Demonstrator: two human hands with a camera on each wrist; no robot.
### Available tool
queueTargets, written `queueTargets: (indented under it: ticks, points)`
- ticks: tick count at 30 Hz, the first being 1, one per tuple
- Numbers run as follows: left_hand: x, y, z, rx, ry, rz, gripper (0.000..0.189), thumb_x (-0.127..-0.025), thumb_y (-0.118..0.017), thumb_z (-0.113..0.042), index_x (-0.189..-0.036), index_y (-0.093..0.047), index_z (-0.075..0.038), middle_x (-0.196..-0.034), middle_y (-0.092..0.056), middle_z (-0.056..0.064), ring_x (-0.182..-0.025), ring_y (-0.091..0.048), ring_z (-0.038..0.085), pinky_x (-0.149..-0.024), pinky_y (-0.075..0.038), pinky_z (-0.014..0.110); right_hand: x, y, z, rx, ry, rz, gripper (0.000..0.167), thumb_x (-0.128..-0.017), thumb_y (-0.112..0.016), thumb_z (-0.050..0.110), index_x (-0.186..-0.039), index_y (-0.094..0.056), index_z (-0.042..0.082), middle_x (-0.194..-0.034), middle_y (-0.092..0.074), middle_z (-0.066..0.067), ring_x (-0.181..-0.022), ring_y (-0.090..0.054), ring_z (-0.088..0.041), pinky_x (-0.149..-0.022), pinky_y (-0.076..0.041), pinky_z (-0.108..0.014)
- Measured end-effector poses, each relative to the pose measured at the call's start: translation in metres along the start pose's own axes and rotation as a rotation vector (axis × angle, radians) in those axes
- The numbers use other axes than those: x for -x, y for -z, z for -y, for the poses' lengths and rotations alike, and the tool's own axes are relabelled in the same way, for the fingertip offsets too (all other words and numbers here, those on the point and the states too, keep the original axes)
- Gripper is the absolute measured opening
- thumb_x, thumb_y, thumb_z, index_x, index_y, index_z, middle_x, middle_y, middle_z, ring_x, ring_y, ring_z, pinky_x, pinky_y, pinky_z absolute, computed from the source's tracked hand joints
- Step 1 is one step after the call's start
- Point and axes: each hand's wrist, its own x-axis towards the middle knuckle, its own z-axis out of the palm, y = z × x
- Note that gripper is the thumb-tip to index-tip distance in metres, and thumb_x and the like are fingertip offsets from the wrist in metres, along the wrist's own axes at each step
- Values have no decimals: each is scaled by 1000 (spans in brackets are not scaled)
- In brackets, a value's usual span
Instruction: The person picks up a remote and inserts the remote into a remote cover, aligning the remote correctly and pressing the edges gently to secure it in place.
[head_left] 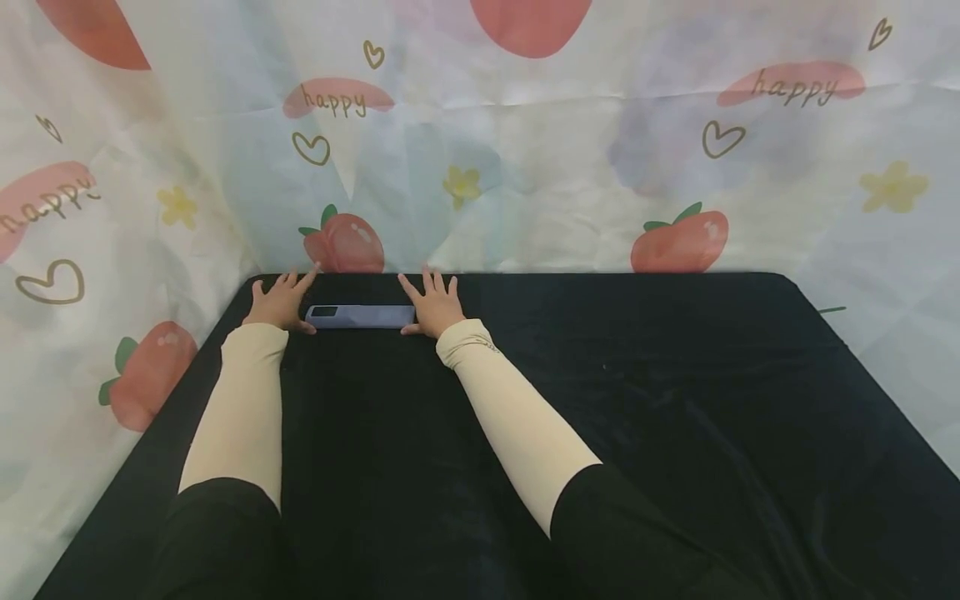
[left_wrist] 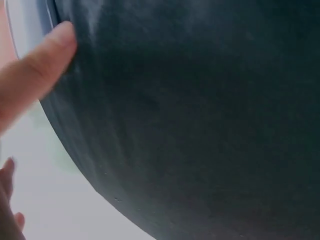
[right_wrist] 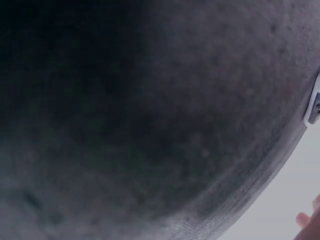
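A long, flat lavender-blue case [head_left: 367, 317] with a dark rectangular panel near its left end lies close to the far edge of the table. At its left end is my left hand [head_left: 281, 304], fingers spread and straight, thumb by the case's corner. My right hand [head_left: 438, 310] is at the other end, its fingers also spread and pointing toward the back. Part of the case [left_wrist: 27, 17] shows in the left wrist view, with a thumb [left_wrist: 45, 60] near it. The right wrist view catches only the pale end of the case [right_wrist: 313, 107] and some fingertips [right_wrist: 303, 220].
A black cloth [head_left: 675, 417] covers the table. Behind and to the left hangs a white curtain [head_left: 540, 183] printed with fruit, hearts and flowers, meeting the table's back edge.
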Motion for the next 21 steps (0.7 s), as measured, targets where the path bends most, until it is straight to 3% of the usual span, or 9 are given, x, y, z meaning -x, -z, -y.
queueTargets:
  ticks: [2, 4, 6, 12, 15, 21]
  points:
    - [0, -1, 4, 30, 15, -40, 127, -66, -85, -28, -151, 9, -20, -154, 0, 28, -141, -12, 46, -106, -2, 71, 1, 2, 0, -8, -23, -9, 104, -78, -58, 65, -152, 2, 25, -158, 2, -18, -147, -7, -35, -115, -15, -56]
    - [1, -3, 6, 42, 10, -100, 134, -64, -86, -31, -149, 17, -23, -155, 8, 26, -142, -8, 45, -106, 2, 71, 1, 3, 0, -21, -36, -28, 111, -75, -60, 67, -151, 8, 24, -158, 6, -17, -147, -3, -34, -115, -14, -57]
    - [3, -5, 7, 49, -10, -168, 131, -66, -84, -36, -149, 17, -26, -156, 12, 22, -144, -4, 42, -107, 6, 70, 0, 3, -2, -28, -39, -60, 116, -72, -62, 69, -151, 11, 24, -158, 9, -16, -147, 0, -34, -114, -14, -58]
    - [2, -5, 4, -21, -117, -366, 107, -78, -66, -54, -152, 4, -21, -159, 5, 14, -147, -2, 33, -110, 4, 66, -3, 1, -25, 12, -37, -150, 118, -70, -59, 74, -150, 11, 24, -158, 12, -13, -147, 3, -33, -113, -13, -60]
    - [-3, -3, -7, -8, -159, -407, 102, -81, -61, -56, -152, 3, -20, -159, 2, 13, -147, -5, 33, -110, 3, 66, -2, 1, -45, 50, -45, -165, 111, -75, -56, 73, -151, 9, 24, -159, 10, -12, -147, 3, -32, -114, -13, -60]
    - [-20, -6, -43, 110, -173, -428, 100, -81, -28, -80, -152, 3, -18, -159, 4, 12, -148, 1, 30, -110, 6, 65, 8, 7, -85, 26, -83, -153, 89, -89, -48, 59, -152, 0, 18, -159, 7, -10, -148, 4, -29, -114, -9, -60]
